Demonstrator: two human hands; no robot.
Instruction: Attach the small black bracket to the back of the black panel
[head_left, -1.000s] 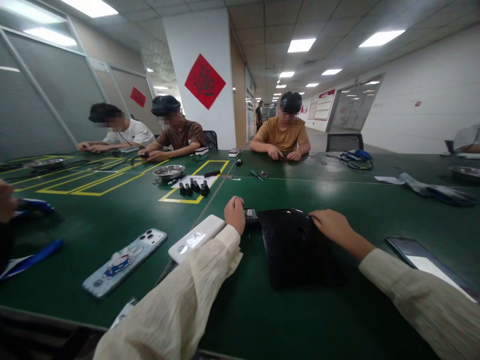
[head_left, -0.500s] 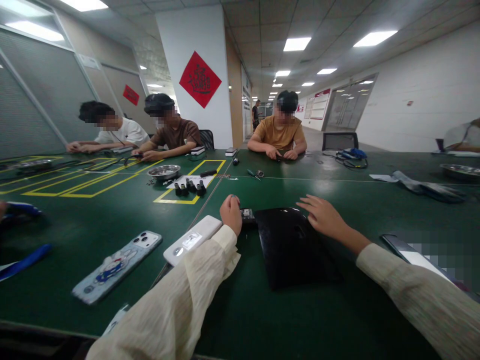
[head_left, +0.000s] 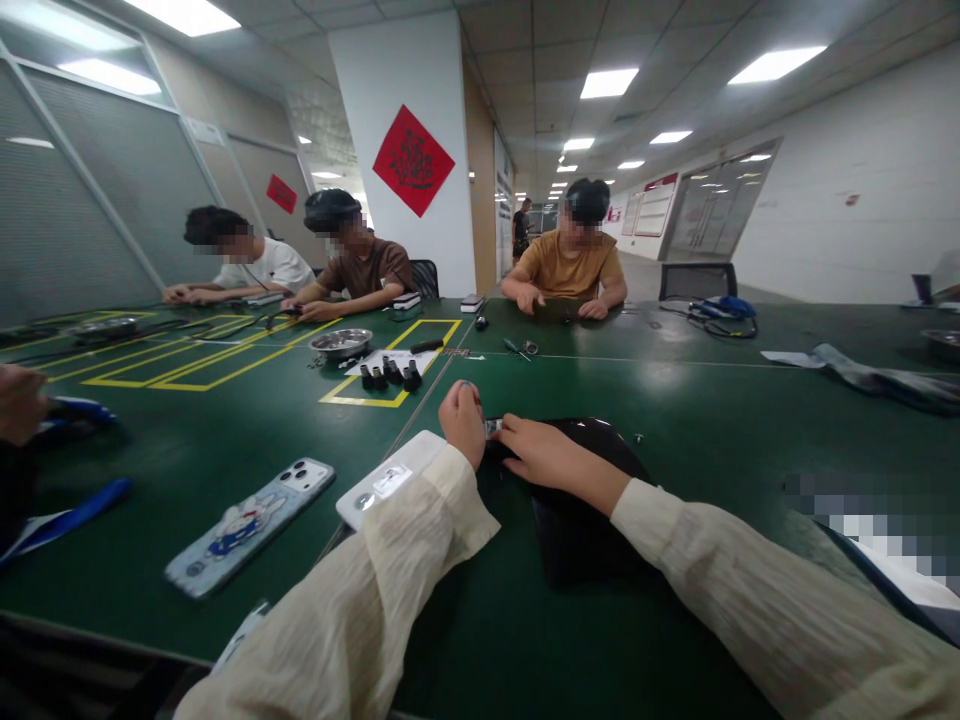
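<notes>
My left hand (head_left: 463, 425) is closed, thumb side up, beside a small black device (head_left: 493, 428) with a pale label. What lies inside its fingers is hidden. From the right, my right hand (head_left: 559, 460) reaches across a glossy black panel (head_left: 574, 545), its fingertips and thumb at the device's right side. Most of the device is covered by both hands. The panel lies flat under my right palm and wrist. A tiny metallic piece (head_left: 638, 437) rests on the table just beyond the panel's right corner.
Left of me lie a white power bank-like slab (head_left: 386, 480) and a phone in a cartoon case (head_left: 251, 525). Farther off are black cylindrical parts (head_left: 390, 375), a metal bowl (head_left: 341, 344) and a small screwdriver (head_left: 516, 348). Several people sit around the green table (head_left: 720, 420).
My right hand has moved left from the panel's far right side to the small device. My left hand stays by the device. The view has shifted slightly.
</notes>
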